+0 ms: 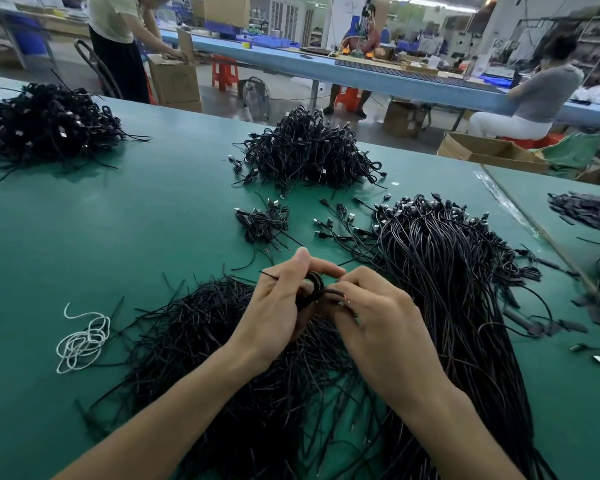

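Work in hand: winding one short black cable into a small coil and, as I judge it, binding it with a tie.
Left hand (278, 308): fingers curled round the coiled cable (315, 285), thumb raised; it grips the loop.
Right hand (378, 317): fingertips pinch the cable's free end just beside the coil.
Coiled cable: between the two hands, held above the green desk (118, 220), not resting on it.
Tie strip (268, 274): a thin black strip juts out leftward from the left hand's fingers. I cannot tell whether it already goes round the coil.
Tie heap (215, 341): loose black strips spread beneath the hands and out to their left.
Loose cables (447, 271): a long uncoiled sheaf just right of the right hand, plug ends pointing away.
Small pile (264, 221): a few bundled cables just ahead of the hands.
Big pile (305, 150): many bundled cables farther ahead.
Far pile (45, 123): another black mound well off to the left and ahead.
White cord (84, 341): a tangle left of the left hand, near the edge of the tie heap.
Done: two large mounds and a small one appear finished.
Left: this coil looks wound but not yet secured, and the sheaf on the right suggests a great many cables remain.
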### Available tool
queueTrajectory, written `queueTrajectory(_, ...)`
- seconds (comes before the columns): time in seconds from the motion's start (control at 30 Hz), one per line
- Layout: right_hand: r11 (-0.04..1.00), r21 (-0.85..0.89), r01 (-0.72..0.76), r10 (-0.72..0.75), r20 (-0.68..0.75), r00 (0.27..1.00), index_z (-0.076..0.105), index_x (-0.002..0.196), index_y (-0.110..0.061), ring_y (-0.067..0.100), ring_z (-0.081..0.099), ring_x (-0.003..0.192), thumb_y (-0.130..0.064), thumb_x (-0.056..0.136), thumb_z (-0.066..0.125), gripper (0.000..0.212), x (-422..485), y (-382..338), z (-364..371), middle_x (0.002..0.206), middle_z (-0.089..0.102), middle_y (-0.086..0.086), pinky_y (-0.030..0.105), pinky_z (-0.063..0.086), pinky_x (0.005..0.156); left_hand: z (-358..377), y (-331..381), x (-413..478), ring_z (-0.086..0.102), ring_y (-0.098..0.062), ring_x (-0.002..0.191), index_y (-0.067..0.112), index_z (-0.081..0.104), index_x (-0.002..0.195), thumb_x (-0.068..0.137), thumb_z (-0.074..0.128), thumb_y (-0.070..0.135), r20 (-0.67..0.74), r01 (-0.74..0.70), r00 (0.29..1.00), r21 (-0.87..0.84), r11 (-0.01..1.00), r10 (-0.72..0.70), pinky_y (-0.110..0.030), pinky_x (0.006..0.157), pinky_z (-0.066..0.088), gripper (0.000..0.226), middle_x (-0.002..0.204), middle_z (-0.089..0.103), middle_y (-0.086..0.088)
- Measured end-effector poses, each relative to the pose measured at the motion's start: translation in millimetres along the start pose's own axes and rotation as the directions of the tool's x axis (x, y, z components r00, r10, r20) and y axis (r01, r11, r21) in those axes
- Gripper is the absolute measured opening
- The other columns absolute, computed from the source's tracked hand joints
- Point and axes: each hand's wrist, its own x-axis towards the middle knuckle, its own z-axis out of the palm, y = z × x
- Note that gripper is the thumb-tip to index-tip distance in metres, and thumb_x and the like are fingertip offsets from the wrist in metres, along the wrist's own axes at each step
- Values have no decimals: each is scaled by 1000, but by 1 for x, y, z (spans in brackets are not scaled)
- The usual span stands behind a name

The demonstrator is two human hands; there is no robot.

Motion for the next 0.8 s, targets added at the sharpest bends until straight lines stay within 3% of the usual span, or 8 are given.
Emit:
queueTrajectory(0.2,948,-260,184,-203,-48,978,72,84,-12,18,63,79,-6,79,80,11,-5,-1,9,87,65,-1,34,52,47,1,-12,5,36,-4,34,22,78,88,103,34,55,-103,160,981,-64,985,-166,-17,37,29,57,44,42,9)
queueTrajectory(0.3,908,-314,278,-291,6,957,71,84,-12,19,59,78,-7,85,72,5,-11,0,15,87,64,0,31,50,55,4,-13,6,56,-27,53,14,78,78,101,38,56,-125,184,972,-115,976,-198,-39,53,51,62,60,62,-16)
queueTrajectory(0.33,888,-333,316,-325,30,945,70,83,-12,20,59,81,-7,87,68,7,-11,0,15,87,64,0,31,50,61,6,-13,7,57,-29,57,11,75,72,101,41,55,-129,223,962,-149,964,-242,-40,57,51,63,63,62,-18)
queueTrajectory(0.43,803,-375,463,-454,120,883,68,80,-15,21,62,86,-7,87,63,12,-7,2,7,91,65,0,32,46,71,3,-18,7,39,-17,45,18,57,58,96,52,58,-95,425,895,-115,898,-436,-26,45,32,55,49,43,2)
queueTrajectory(0.53,772,-303,559,-525,192,829,69,80,-15,21,63,90,-6,84,62,12,-1,2,-2,93,66,0,35,48,80,-4,-21,2,28,-11,41,25,57,58,82,68,59,124,527,842,14,850,-524,-18,41,20,44,50,35,4)
queueTrajectory(0.63,880,-134,456,-420,230,878,70,86,-16,17,61,86,-13,88,66,5,-1,6,-6,94,64,-3,34,50,79,-4,-18,-2,28,-10,36,25,58,49,54,80,69,222,611,763,56,789,-607,-12,36,18,49,47,40,1)
queueTrajectory(0.73,979,45,201,-206,230,951,71,89,-19,13,59,83,-18,91,66,6,-5,10,-2,92,63,-8,35,50,78,-7,-21,-1,24,-7,33,23,51,48,69,52,83,281,677,696,48,734,-660,-11,33,17,64,46,36,2)
queueTrajectory(0.8,990,136,50,-85,268,960,71,88,-22,11,60,83,-20,91,64,8,-6,15,3,91,63,-10,36,50,79,-10,-21,-1,19,-5,37,25,39,52,72,46,89,384,694,645,68,717,-661,-13,32,15,67,50,28,7)
